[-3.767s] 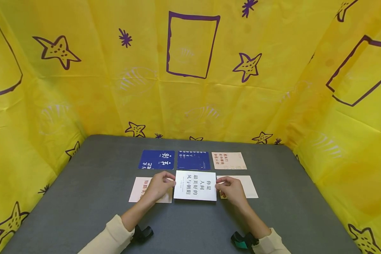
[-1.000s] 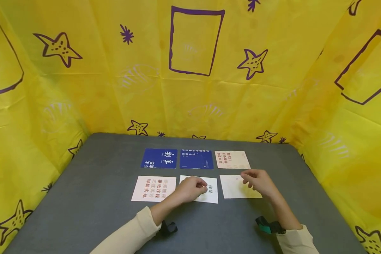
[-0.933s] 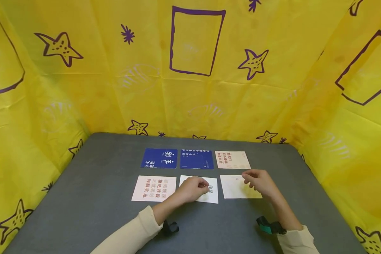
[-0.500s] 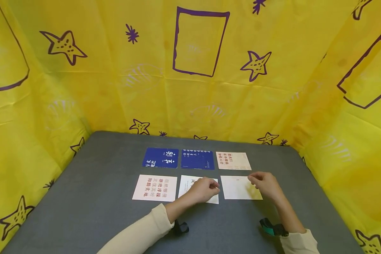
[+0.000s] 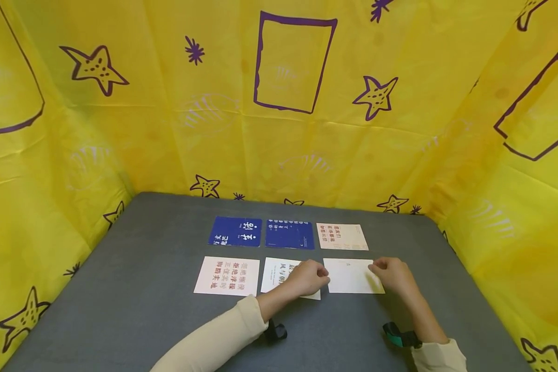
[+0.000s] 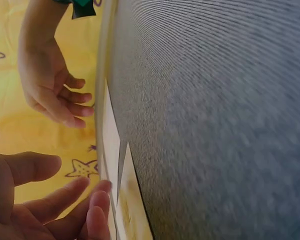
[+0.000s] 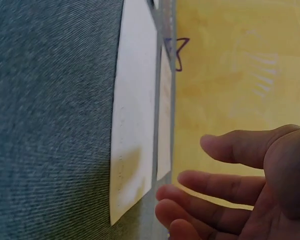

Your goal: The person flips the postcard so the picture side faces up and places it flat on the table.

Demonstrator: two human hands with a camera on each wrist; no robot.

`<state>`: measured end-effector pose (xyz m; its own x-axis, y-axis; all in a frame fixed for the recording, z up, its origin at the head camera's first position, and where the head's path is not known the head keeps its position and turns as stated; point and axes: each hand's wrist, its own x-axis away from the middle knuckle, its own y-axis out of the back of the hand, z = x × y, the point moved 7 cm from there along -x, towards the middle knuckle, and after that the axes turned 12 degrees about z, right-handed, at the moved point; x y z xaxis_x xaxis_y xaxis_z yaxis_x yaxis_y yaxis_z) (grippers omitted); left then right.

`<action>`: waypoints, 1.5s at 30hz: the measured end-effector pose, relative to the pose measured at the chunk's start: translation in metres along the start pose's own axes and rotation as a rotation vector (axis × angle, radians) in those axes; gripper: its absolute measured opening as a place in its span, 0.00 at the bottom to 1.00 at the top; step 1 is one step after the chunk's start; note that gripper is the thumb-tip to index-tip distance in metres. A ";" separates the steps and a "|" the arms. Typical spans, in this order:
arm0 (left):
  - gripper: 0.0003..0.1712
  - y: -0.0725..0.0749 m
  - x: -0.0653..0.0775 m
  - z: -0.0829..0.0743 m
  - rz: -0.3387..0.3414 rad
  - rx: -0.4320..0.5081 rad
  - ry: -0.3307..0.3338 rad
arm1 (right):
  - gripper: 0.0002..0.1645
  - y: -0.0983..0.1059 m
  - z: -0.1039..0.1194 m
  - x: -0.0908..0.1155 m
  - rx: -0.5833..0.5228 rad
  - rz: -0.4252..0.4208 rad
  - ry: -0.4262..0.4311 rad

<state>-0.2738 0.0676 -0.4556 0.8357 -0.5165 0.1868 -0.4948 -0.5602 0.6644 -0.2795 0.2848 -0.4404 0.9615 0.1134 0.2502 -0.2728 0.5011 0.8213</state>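
In the head view, my left hand [image 5: 307, 278] hovers over the right part of the white card with grey lettering [image 5: 275, 271], hiding some of its print. Its fingertips are by the left edge of the nearly blank off-white card [image 5: 351, 276]. At that card's far edge is my right hand [image 5: 394, 274], fingers loosely bent. Both wrist views show thumb and fingers apart with nothing held: the left hand [image 6: 55, 205] beside card edges, the right hand [image 7: 230, 195] next to the off-white card [image 7: 135, 100].
A pinkish card with red lettering [image 5: 228, 276] lies at the left of the front row. Behind are two blue cards, one left [image 5: 235, 231] and one middle [image 5: 289, 235], and a cream card [image 5: 341, 236]. Yellow patterned cloth [image 5: 167, 144] encloses the dark grey table [image 5: 135, 289].
Both hands earlier held the white card by its ends; it now lies in the front row, released. The left hand has since moved right towards the off-white card, the right hand slightly right and nearer.
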 end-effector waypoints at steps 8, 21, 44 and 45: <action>0.10 -0.001 -0.006 -0.003 -0.023 -0.051 0.079 | 0.19 -0.004 -0.001 0.001 0.059 0.005 -0.031; 0.12 -0.005 -0.009 -0.005 -0.035 0.021 0.086 | 0.24 -0.013 -0.001 0.000 0.059 0.019 -0.004; 0.15 -0.012 -0.009 -0.005 -0.052 0.164 0.138 | 0.25 -0.015 -0.007 -0.001 0.048 -0.049 -0.030; 0.15 -0.012 -0.009 -0.005 -0.051 0.198 0.145 | 0.24 -0.014 -0.010 -0.002 0.020 -0.054 -0.031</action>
<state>-0.2741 0.0824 -0.4616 0.8793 -0.3941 0.2675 -0.4760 -0.7065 0.5238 -0.2770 0.2858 -0.4578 0.9735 0.0593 0.2207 -0.2211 0.4885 0.8441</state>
